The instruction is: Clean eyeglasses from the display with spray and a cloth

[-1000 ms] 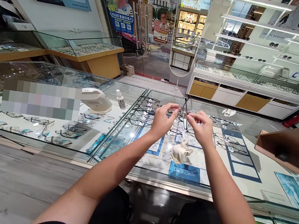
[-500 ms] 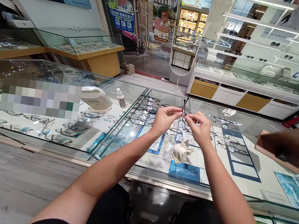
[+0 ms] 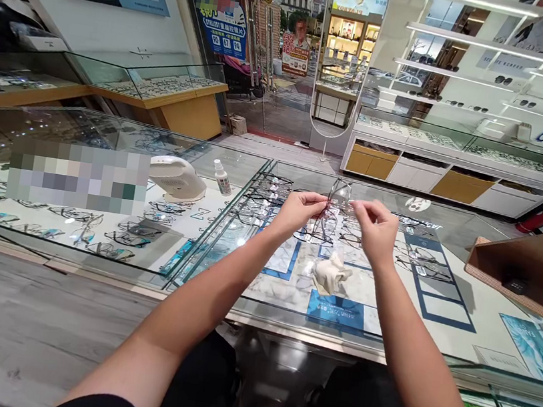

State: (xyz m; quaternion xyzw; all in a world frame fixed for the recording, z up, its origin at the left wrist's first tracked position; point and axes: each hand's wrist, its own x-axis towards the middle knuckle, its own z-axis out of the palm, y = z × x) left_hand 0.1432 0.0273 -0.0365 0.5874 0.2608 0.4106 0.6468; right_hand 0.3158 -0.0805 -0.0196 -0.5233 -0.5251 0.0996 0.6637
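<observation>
Left hand (image 3: 301, 213) pinches thin dark-framed, clear-lensed eyeglasses (image 3: 341, 192) above the glass-topped display bench (image 3: 283, 299); right hand (image 3: 376, 230), fingertips drawn together beside the eyeglasses, grip indeterminable

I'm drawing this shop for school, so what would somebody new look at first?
Probably the glasses, held up in the fingers of the left hand above the glass counter, with the right hand raised close beside them. Next might be the crumpled pale cloth on the counter, just below the hands in the view. Then the tall oval mirror standing beyond the counter, near the top middle.
</observation>
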